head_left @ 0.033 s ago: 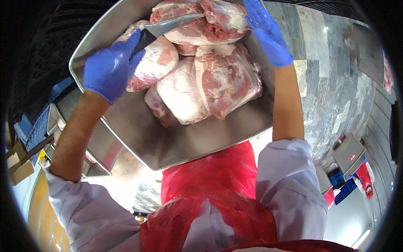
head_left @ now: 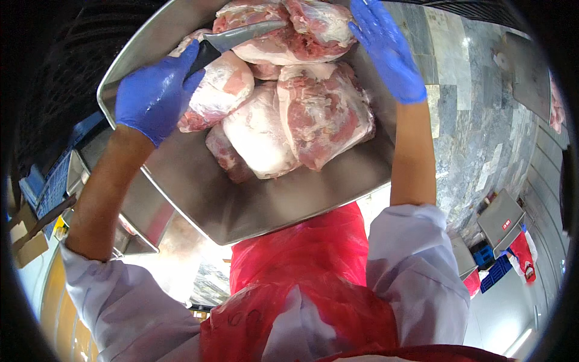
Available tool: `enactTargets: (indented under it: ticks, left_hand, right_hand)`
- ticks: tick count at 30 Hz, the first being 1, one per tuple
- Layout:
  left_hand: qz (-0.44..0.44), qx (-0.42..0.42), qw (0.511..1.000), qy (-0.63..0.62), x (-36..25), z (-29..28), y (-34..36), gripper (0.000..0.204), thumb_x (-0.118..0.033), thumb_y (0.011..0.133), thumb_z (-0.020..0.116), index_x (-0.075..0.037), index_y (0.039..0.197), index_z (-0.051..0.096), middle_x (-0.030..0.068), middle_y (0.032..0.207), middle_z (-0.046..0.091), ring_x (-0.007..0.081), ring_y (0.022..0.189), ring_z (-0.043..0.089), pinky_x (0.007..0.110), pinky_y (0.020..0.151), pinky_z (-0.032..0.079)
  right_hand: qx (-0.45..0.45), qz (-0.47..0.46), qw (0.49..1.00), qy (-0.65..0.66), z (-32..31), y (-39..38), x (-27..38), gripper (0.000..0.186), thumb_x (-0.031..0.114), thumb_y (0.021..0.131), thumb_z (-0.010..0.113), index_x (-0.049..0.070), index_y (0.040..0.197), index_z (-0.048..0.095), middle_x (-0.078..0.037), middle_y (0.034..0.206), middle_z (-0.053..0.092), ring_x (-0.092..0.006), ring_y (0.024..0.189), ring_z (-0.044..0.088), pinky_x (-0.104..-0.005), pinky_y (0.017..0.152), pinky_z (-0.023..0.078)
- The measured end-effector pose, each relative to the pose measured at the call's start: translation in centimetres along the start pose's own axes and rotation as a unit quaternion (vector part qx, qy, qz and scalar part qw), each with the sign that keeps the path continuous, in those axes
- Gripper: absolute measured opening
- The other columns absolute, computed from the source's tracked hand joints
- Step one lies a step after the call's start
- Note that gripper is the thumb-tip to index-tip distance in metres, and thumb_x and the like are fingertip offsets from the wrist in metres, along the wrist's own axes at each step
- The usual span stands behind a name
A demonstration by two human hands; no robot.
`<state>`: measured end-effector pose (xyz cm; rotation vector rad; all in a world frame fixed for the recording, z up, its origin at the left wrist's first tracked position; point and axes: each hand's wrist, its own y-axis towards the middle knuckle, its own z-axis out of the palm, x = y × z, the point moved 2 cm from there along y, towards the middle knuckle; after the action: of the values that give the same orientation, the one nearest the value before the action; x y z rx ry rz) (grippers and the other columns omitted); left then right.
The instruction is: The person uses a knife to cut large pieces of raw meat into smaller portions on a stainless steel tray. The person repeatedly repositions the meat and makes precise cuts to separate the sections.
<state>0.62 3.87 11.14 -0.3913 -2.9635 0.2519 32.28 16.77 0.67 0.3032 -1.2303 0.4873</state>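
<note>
A large steel tub [head_left: 253, 220] holds several big pieces of raw pink meat with pale fat [head_left: 319, 114]. My blue-gloved left hand [head_left: 151, 96] is at the tub's left side, wrapped on the black handle [head_left: 208, 53] of a knife, whose steel blade [head_left: 247, 33] lies across the upper pieces of meat. My blue-gloved right hand [head_left: 389, 54] is at the tub's upper right, fingers stretched out along that side beside a piece of meat [head_left: 319, 21]; whether they press on the meat or the tub's rim I cannot tell.
Below the tub is my red apron [head_left: 301, 253]. A grey tiled floor [head_left: 458, 120] shows at right, with steel containers [head_left: 500, 220], blue crates [head_left: 494, 271] and a steel surface with meat [head_left: 522, 78] farther out. At left stand another steel container [head_left: 142, 223], a blue crate [head_left: 45, 187] and cardboard [head_left: 27, 235].
My left hand and the knife have shifted very slightly to the left. My right hand sits a little lower and farther right at the wrist.
</note>
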Motion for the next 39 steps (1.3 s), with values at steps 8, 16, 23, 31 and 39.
enactTargets:
  ticks: [8,16,23,31,39]
  left_hand:
    - [-0.009,0.077,0.997,-0.028,-0.9,-1.3,3.3,0.042,-0.034,0.093,0.054,-0.013,0.129,0.053,0.0174,0.093,0.067,0.0363,0.085,0.064,0.045,0.077,0.050]
    - [-0.049,0.153,0.984,-0.074,-1.5,1.2,4.2,0.040,-0.040,0.094,0.049,-0.014,0.124,0.055,0.0186,0.095,0.066,0.0372,0.084,0.064,0.048,0.072,0.051]
    - [-0.067,-0.027,0.987,-0.145,-0.5,11.8,-1.1,0.040,-0.040,0.091,0.057,-0.015,0.122,0.056,0.0130,0.078,0.068,0.0315,0.057,0.064,0.042,0.050,0.050]
    - [-0.079,-0.086,0.966,-0.229,-0.4,16.0,-2.7,0.042,-0.041,0.088,0.060,-0.014,0.121,0.059,0.0124,0.077,0.067,0.0314,0.053,0.063,0.042,0.047,0.049]
    - [-0.132,-0.040,0.972,-0.192,-0.6,18.5,-2.9,0.044,-0.041,0.089,0.058,-0.018,0.126,0.055,0.0150,0.083,0.067,0.0358,0.058,0.063,0.045,0.053,0.051]
  right_hand:
    - [-0.023,0.052,0.985,0.163,3.4,-2.5,7.1,0.069,0.014,0.093,0.049,0.008,0.149,0.010,-0.018,0.151,0.025,-0.0308,0.137,0.032,-0.0426,0.108,0.035]
    - [-0.202,-0.043,0.945,-0.256,0.8,-2.9,-4.2,0.045,0.008,0.086,0.063,-0.002,0.128,0.050,-0.020,0.131,0.051,-0.0312,0.125,0.047,-0.0391,0.105,0.037]
    - [-0.263,-0.182,0.832,-0.454,-0.8,1.0,-13.6,0.036,0.016,0.095,0.046,-0.007,0.123,0.053,-0.027,0.128,0.052,-0.0398,0.118,0.049,-0.0431,0.104,0.036]
    - [-0.341,-0.239,0.817,-0.400,-0.3,3.3,-15.9,0.040,0.021,0.098,0.040,-0.009,0.119,0.055,-0.027,0.123,0.056,-0.0410,0.115,0.052,-0.0458,0.102,0.037]
    - [-0.354,-0.195,0.889,-0.215,0.2,3.8,-15.5,0.034,0.019,0.098,0.041,-0.006,0.113,0.057,-0.023,0.116,0.060,-0.0353,0.106,0.057,-0.0426,0.096,0.043]
